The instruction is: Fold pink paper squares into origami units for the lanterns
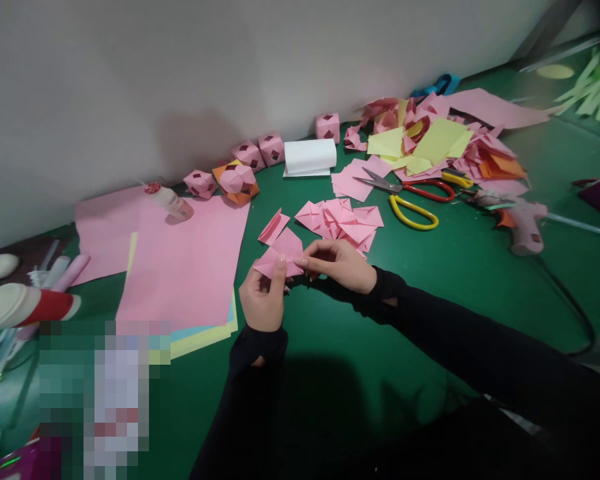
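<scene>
My left hand (264, 293) pinches a folded piece of pink paper (289, 248) between thumb and fingers. At the paper's right edge, my right hand (341, 265) closes thumb and forefinger on it too. Just behind lies a narrow folded pink strip (273, 227). A loose pile of folded pink pieces (343, 220) rests beyond my right hand. Farther right are scissors (405, 189) with one red and one yellow handle, their blades spread, touching some flat pink squares (357, 179).
Pink sheets (185, 267) lie on the left with a small bottle (170, 201) on them. Folded paper balls (271, 149) line the wall beside a white roll (310, 157). Paper scraps (437, 143) heap at back right. A glue gun (523, 220) trails its cord; a paper cup (25, 307) lies left.
</scene>
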`<state>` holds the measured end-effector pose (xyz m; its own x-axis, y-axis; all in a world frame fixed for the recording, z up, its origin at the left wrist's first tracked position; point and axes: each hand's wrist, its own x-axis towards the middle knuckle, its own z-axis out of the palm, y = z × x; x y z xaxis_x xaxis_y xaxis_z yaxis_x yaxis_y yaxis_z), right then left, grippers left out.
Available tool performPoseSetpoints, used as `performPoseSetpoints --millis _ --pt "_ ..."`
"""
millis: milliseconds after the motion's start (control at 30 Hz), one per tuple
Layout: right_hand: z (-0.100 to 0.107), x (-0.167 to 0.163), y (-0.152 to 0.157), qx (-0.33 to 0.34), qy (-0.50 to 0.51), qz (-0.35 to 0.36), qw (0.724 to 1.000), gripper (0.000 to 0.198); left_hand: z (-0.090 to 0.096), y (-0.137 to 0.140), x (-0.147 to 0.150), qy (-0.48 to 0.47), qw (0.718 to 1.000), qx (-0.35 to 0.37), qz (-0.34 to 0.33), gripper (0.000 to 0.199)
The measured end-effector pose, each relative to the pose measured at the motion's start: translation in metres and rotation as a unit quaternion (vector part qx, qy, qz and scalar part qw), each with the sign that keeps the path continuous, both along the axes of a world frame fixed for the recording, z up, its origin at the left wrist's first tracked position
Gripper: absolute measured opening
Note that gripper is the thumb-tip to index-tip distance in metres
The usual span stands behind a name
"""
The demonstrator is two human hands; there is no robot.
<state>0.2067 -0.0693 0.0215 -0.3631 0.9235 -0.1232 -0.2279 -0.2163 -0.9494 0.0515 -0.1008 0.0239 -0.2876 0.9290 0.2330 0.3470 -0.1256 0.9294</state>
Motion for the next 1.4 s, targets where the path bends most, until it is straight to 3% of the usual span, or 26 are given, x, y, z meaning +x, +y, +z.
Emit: performPoseSetpoints --millis 533,867,1167,1400 --pt "0.0035 -0.0015 -0.0012 0.008 0.013 -0.035 0.999 0.034 -0.0012 -0.0008 -0.0013 0.005 1.000 0.011 -0.028 0.022" --pt "-0.0008 -0.0022 -0.0027 0.057 -0.015 -0.023 0.998 0.034 -0.0047 0.0013 -0.0025 -0.011 1.000 -0.016 -0.012 0.027" --pt "0.0020 -0.0004 -0.0017 0.000 0.002 -0.030 1.000 0.034 -0.0030 0.0003 0.0005 0.015 1.000 -0.012 -0.020 0.027" --pt "-0.0010 0.0033 -0.0006 0.001 0.021 -0.021 1.000 0.029 -0.0001 -0.0016 0.0027 0.011 1.000 -0.012 -0.013 0.025"
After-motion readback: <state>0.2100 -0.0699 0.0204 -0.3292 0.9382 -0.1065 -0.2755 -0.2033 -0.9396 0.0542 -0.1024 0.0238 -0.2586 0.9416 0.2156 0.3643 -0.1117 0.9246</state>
